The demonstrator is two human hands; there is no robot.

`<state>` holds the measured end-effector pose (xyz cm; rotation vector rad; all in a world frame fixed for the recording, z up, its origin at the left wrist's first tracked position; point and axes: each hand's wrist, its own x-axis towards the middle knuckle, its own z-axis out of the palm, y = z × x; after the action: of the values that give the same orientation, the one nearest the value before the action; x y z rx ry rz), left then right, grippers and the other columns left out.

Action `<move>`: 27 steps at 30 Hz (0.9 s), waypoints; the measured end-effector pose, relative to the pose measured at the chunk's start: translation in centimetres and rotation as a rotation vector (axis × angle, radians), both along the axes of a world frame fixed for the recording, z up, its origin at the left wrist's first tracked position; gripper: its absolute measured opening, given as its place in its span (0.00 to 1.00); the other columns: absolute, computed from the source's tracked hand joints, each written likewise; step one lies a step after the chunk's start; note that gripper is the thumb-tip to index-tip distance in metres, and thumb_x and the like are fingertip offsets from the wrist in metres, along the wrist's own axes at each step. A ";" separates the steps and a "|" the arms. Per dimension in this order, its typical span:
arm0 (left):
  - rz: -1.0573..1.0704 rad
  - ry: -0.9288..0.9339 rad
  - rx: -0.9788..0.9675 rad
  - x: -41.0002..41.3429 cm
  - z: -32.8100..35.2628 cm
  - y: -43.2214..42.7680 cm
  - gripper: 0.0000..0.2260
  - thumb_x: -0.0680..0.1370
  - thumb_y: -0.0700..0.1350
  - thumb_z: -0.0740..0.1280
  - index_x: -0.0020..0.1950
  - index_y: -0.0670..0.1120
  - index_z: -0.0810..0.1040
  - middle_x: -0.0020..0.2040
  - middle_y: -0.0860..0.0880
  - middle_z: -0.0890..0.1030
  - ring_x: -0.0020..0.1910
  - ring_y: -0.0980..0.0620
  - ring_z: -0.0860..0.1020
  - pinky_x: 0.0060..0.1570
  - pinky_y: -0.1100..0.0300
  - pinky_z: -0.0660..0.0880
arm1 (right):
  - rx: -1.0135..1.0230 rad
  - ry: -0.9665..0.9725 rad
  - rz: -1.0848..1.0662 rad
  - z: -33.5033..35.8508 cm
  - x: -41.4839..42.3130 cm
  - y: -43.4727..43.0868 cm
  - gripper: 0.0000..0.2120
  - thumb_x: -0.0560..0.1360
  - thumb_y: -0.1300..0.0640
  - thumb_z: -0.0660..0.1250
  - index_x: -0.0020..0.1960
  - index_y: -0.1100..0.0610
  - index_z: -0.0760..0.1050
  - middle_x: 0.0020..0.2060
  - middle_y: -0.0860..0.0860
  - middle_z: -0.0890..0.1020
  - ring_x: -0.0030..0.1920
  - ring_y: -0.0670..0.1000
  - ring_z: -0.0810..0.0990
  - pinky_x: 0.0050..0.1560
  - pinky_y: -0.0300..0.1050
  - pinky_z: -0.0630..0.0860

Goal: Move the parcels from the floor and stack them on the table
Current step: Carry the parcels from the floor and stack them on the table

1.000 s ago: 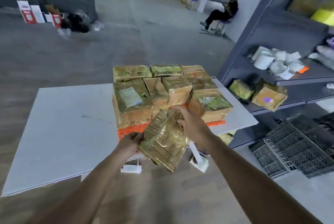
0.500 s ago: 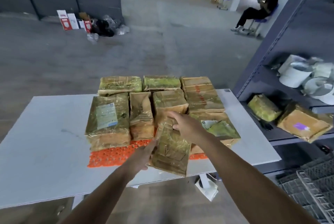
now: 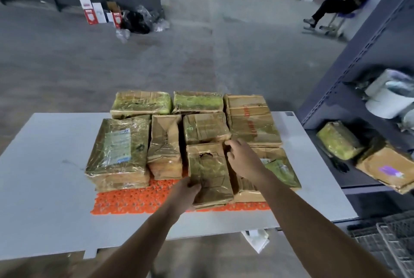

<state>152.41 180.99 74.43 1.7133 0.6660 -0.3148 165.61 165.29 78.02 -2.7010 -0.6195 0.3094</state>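
A brown, tape-wrapped parcel [image 3: 209,172] with a torn hole in its top lies on the orange mat [image 3: 134,201] at the front of the stack, on the white table [image 3: 44,188]. My left hand [image 3: 183,192] grips its near left corner. My right hand [image 3: 243,159] rests at its far right edge, fingers loosely bent over the gap beside it. Several other taped parcels fill the mat, among them a large one with a label [image 3: 118,152] on the left and a flat one [image 3: 251,118] at the back right.
A grey shelf rack [image 3: 358,80] stands right of the table with two parcels [image 3: 338,141] and white rolls on it. Wire baskets [image 3: 394,244] lie on the floor at the lower right. A person sits on a chair [image 3: 342,2] far back. Boxes and bags [image 3: 125,17] lie by the wall.
The parcel has gone from being held tilted above the table's front edge to lying flat on the mat among the others. My right hand has slid from its top to its far right side.
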 end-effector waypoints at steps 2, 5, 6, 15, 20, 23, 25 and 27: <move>-0.022 0.005 -0.058 0.4 -0.1 -0.3 0.04 0.79 0.38 0.63 0.50 0.43 0.77 0.44 0.44 0.78 0.42 0.47 0.78 0.45 0.47 0.79 | -0.069 0.082 -0.045 -0.7 0.1 -1.2 0.20 0.81 0.58 0.57 0.72 0.56 0.66 0.69 0.55 0.68 0.65 0.55 0.71 0.63 0.49 0.71; -0.058 -0.001 -0.046 1.1 -0.1 -0.5 0.04 0.78 0.37 0.63 0.49 0.42 0.77 0.41 0.44 0.78 0.41 0.46 0.78 0.45 0.49 0.78 | -0.141 0.134 -0.066 -1.2 0.1 -1.9 0.22 0.80 0.59 0.56 0.73 0.59 0.64 0.71 0.58 0.66 0.69 0.58 0.68 0.66 0.51 0.69; -0.043 0.003 -0.051 1.3 -0.1 -0.6 0.04 0.78 0.37 0.63 0.49 0.43 0.77 0.42 0.43 0.78 0.42 0.45 0.78 0.46 0.48 0.78 | -0.130 0.141 -0.074 -1.2 0.2 -2.0 0.22 0.80 0.59 0.56 0.74 0.60 0.63 0.72 0.58 0.66 0.70 0.58 0.67 0.66 0.51 0.68; -0.080 -0.003 -0.061 1.8 -0.7 -1.6 0.02 0.79 0.41 0.63 0.49 0.44 0.75 0.43 0.43 0.77 0.41 0.46 0.77 0.40 0.52 0.74 | 0.045 0.124 -0.190 -1.3 0.7 -1.6 0.15 0.83 0.54 0.52 0.50 0.61 0.74 0.39 0.54 0.75 0.35 0.50 0.71 0.36 0.47 0.71; -0.131 0.039 0.016 2.1 0.1 -1.5 0.13 0.79 0.44 0.63 0.63 0.44 0.69 0.41 0.47 0.75 0.32 0.54 0.72 0.25 0.64 0.66 | -0.033 0.093 -0.145 -2.0 0.5 -0.9 0.17 0.81 0.50 0.56 0.34 0.52 0.61 0.41 0.54 0.69 0.40 0.53 0.68 0.39 0.46 0.64; -0.125 -0.007 0.060 1.9 0.4 -1.2 0.19 0.78 0.47 0.65 0.67 0.46 0.66 0.45 0.47 0.77 0.31 0.54 0.73 0.24 0.64 0.66 | -0.036 0.079 -0.181 -2.0 0.4 -0.8 0.13 0.81 0.49 0.56 0.42 0.55 0.69 0.45 0.54 0.72 0.44 0.54 0.71 0.41 0.47 0.68; -0.103 -0.036 0.074 1.9 0.6 -1.0 0.19 0.78 0.48 0.65 0.68 0.46 0.66 0.44 0.47 0.78 0.29 0.54 0.73 0.22 0.64 0.66 | -0.011 0.064 -0.204 -1.9 0.4 -0.8 0.15 0.81 0.48 0.57 0.57 0.58 0.72 0.51 0.55 0.75 0.48 0.55 0.75 0.45 0.49 0.73; -0.099 -0.041 0.064 1.9 0.8 -0.9 0.20 0.79 0.47 0.64 0.70 0.47 0.65 0.45 0.46 0.78 0.27 0.55 0.71 0.21 0.65 0.64 | 0.019 0.045 -0.225 -1.7 0.2 -0.7 0.19 0.81 0.48 0.57 0.66 0.58 0.70 0.57 0.55 0.76 0.53 0.55 0.77 0.50 0.50 0.74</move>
<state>154.32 180.07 75.22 1.8127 0.5679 -0.3294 165.83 164.57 76.36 -2.7039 -0.3006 0.3017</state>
